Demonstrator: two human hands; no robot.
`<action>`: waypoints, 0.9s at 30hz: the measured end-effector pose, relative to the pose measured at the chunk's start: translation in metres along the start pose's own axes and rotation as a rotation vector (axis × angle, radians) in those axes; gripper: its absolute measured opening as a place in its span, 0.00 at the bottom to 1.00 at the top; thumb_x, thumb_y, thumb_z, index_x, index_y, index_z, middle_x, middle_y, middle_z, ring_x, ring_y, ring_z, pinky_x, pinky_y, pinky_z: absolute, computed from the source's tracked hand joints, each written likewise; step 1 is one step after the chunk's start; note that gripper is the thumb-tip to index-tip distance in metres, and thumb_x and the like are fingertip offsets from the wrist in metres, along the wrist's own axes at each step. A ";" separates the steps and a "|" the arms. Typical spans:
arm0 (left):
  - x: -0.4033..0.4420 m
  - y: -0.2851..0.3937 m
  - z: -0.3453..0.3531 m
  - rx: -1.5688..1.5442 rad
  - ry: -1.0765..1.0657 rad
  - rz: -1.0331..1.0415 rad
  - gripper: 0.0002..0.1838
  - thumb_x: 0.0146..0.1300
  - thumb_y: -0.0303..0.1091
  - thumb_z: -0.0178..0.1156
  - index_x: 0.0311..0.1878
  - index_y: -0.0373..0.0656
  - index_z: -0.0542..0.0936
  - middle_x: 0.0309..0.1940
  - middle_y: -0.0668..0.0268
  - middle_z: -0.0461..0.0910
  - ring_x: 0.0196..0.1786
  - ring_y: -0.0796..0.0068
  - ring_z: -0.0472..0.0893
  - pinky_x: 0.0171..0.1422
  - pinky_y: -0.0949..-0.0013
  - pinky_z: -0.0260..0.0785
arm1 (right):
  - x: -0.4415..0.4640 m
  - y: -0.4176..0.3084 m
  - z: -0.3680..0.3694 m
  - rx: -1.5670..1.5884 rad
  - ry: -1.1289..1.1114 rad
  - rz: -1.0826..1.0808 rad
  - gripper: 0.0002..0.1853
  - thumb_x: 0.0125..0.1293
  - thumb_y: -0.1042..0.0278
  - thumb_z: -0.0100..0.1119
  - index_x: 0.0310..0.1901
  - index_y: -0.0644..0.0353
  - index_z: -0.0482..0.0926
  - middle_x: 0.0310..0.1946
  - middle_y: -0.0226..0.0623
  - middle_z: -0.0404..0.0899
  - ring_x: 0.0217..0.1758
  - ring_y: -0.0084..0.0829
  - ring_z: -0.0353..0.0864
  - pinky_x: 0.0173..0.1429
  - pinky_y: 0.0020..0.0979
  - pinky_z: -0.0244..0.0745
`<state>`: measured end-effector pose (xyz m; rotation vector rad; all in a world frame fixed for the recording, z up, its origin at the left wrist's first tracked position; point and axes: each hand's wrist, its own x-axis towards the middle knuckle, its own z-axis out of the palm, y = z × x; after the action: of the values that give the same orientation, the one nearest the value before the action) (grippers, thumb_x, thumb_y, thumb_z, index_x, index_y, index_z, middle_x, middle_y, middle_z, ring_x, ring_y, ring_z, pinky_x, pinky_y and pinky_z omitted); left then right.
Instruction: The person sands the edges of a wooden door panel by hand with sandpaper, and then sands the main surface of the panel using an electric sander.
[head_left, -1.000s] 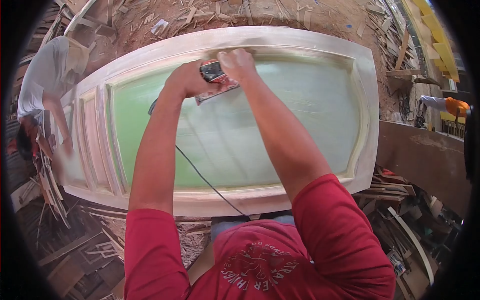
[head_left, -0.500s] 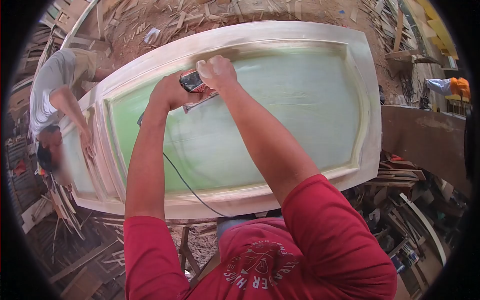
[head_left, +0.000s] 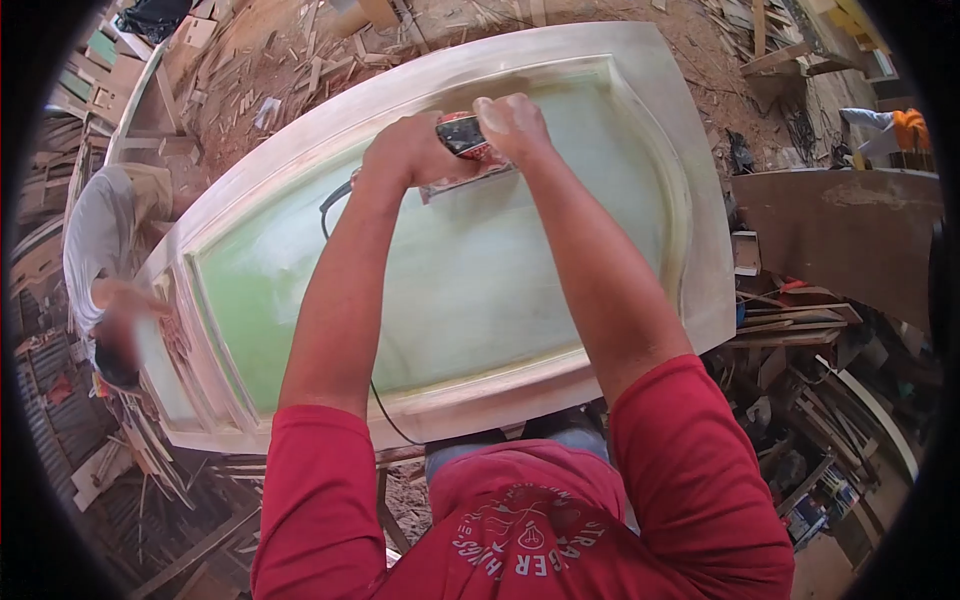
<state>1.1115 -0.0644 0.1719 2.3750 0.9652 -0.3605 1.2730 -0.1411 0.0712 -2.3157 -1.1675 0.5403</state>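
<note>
A red and black power sander [head_left: 462, 140] rests on the green, whitish-dusted panel [head_left: 470, 280] of a pale wooden door [head_left: 520, 395], near the panel's far edge. My left hand [head_left: 408, 150] is wrapped round the sander's left, rear end. On its right end my right hand [head_left: 512, 125] is closed, with pale dust on the fingers. A dark cord [head_left: 335, 205] leaves the sander on the left, passes under my left forearm and shows again at the door's near edge.
At the door's left end a co-worker in a grey shirt [head_left: 100, 225] bends over it, one hand on the narrow panels. Wood scraps [head_left: 345, 65] litter the ground beyond. On the right are a brown board [head_left: 840, 225], stacked offcuts [head_left: 790, 325] and another person's orange-clad part [head_left: 910, 130].
Both hands and the sander first shift left along the panel, then back right. The view of the door has tilted and moved. The co-worker's head and arm have moved.
</note>
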 end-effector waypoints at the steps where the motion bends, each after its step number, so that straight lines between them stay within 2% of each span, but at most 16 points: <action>1: 0.010 0.016 0.004 0.009 -0.012 0.012 0.37 0.42 0.70 0.81 0.51 0.56 0.92 0.45 0.57 0.94 0.49 0.51 0.92 0.57 0.54 0.83 | 0.000 0.013 -0.016 -0.074 0.001 -0.038 0.25 0.77 0.50 0.51 0.46 0.64 0.92 0.49 0.62 0.90 0.56 0.61 0.91 0.65 0.55 0.85; 2: 0.019 0.029 0.009 0.017 -0.024 0.023 0.35 0.43 0.67 0.82 0.53 0.59 0.92 0.46 0.58 0.94 0.49 0.50 0.91 0.57 0.54 0.82 | -0.001 0.027 -0.031 -0.148 0.001 -0.075 0.24 0.78 0.52 0.51 0.46 0.62 0.92 0.48 0.61 0.91 0.55 0.60 0.92 0.64 0.55 0.85; 3: 0.028 0.041 0.016 0.009 -0.011 0.041 0.36 0.44 0.70 0.81 0.52 0.59 0.92 0.46 0.58 0.94 0.49 0.49 0.91 0.57 0.54 0.82 | -0.001 0.041 -0.044 -0.210 0.001 -0.092 0.22 0.78 0.54 0.51 0.46 0.61 0.91 0.47 0.60 0.91 0.53 0.59 0.93 0.62 0.56 0.86; 6: 0.046 0.085 0.026 0.013 -0.013 0.102 0.38 0.43 0.74 0.80 0.50 0.56 0.92 0.45 0.58 0.94 0.48 0.50 0.92 0.56 0.54 0.83 | 0.002 0.082 -0.079 -0.398 -0.001 -0.148 0.19 0.80 0.59 0.50 0.46 0.57 0.90 0.45 0.56 0.92 0.48 0.56 0.94 0.57 0.58 0.88; 7: 0.045 0.100 0.025 -0.017 -0.024 0.094 0.42 0.42 0.79 0.79 0.48 0.53 0.92 0.43 0.57 0.94 0.46 0.51 0.92 0.55 0.54 0.84 | 0.001 0.094 -0.088 -0.366 0.017 -0.109 0.22 0.81 0.55 0.48 0.45 0.59 0.91 0.44 0.58 0.91 0.49 0.58 0.94 0.57 0.58 0.87; 10: 0.057 0.136 0.034 -0.043 -0.053 0.120 0.43 0.41 0.81 0.79 0.46 0.51 0.92 0.40 0.57 0.94 0.44 0.53 0.92 0.53 0.54 0.84 | 0.001 0.132 -0.112 -0.269 0.070 0.008 0.29 0.83 0.47 0.46 0.41 0.61 0.92 0.43 0.64 0.89 0.49 0.62 0.92 0.57 0.58 0.83; 11: 0.069 0.139 0.045 0.034 0.001 0.168 0.44 0.40 0.83 0.79 0.45 0.50 0.92 0.39 0.58 0.93 0.43 0.55 0.93 0.53 0.54 0.84 | 0.001 0.146 -0.116 -0.234 0.084 0.051 0.30 0.83 0.46 0.46 0.39 0.61 0.92 0.42 0.65 0.89 0.48 0.62 0.92 0.56 0.58 0.83; 13: 0.076 0.153 0.057 -0.002 0.009 0.189 0.44 0.38 0.81 0.79 0.44 0.49 0.94 0.41 0.56 0.94 0.47 0.53 0.93 0.56 0.54 0.86 | 0.012 0.190 -0.111 -0.289 0.184 -0.034 0.30 0.84 0.45 0.47 0.41 0.61 0.93 0.38 0.61 0.90 0.43 0.59 0.93 0.52 0.55 0.85; 16: 0.062 0.167 0.049 -0.028 0.013 0.150 0.44 0.37 0.79 0.79 0.44 0.49 0.95 0.43 0.55 0.94 0.49 0.52 0.94 0.57 0.54 0.87 | 0.013 0.204 -0.128 -0.396 0.090 -0.149 0.31 0.84 0.44 0.46 0.41 0.61 0.92 0.33 0.58 0.90 0.36 0.54 0.94 0.46 0.51 0.87; 18: 0.051 0.163 0.043 -0.038 0.014 0.117 0.43 0.37 0.79 0.79 0.45 0.49 0.95 0.44 0.55 0.94 0.49 0.52 0.94 0.57 0.53 0.87 | 0.006 0.199 -0.124 -0.329 0.175 -0.179 0.30 0.85 0.45 0.45 0.42 0.62 0.91 0.30 0.57 0.89 0.34 0.51 0.94 0.43 0.50 0.87; 20: 0.044 0.153 0.040 -0.047 0.012 0.099 0.44 0.37 0.79 0.79 0.45 0.49 0.95 0.44 0.56 0.94 0.49 0.52 0.94 0.57 0.53 0.86 | -0.001 0.173 -0.121 -0.233 0.087 -0.003 0.29 0.85 0.49 0.44 0.41 0.62 0.90 0.38 0.59 0.90 0.43 0.59 0.92 0.54 0.55 0.85; 22: 0.048 0.132 0.042 -0.045 -0.007 0.118 0.44 0.37 0.79 0.79 0.45 0.48 0.95 0.44 0.56 0.94 0.49 0.52 0.93 0.57 0.53 0.86 | -0.007 0.138 -0.116 -0.185 0.039 0.087 0.28 0.85 0.51 0.44 0.41 0.62 0.90 0.42 0.59 0.90 0.48 0.63 0.91 0.59 0.58 0.84; 25: 0.032 0.092 0.030 -0.042 0.022 0.117 0.44 0.37 0.79 0.79 0.44 0.46 0.94 0.44 0.56 0.94 0.48 0.52 0.93 0.56 0.53 0.87 | -0.005 0.102 -0.088 -0.223 0.036 0.012 0.26 0.84 0.52 0.45 0.41 0.62 0.90 0.41 0.59 0.90 0.48 0.62 0.91 0.59 0.58 0.84; 27: 0.018 0.064 0.019 -0.049 0.037 0.104 0.45 0.38 0.80 0.78 0.42 0.45 0.94 0.44 0.56 0.94 0.47 0.53 0.93 0.56 0.53 0.87 | 0.008 0.090 -0.057 -0.301 0.058 -0.129 0.25 0.84 0.53 0.46 0.41 0.62 0.90 0.40 0.59 0.90 0.47 0.62 0.91 0.58 0.59 0.85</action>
<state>1.1687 -0.1036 0.1732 2.3831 0.8534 -0.2519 1.3646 -0.1950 0.0636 -2.4603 -1.4417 0.2626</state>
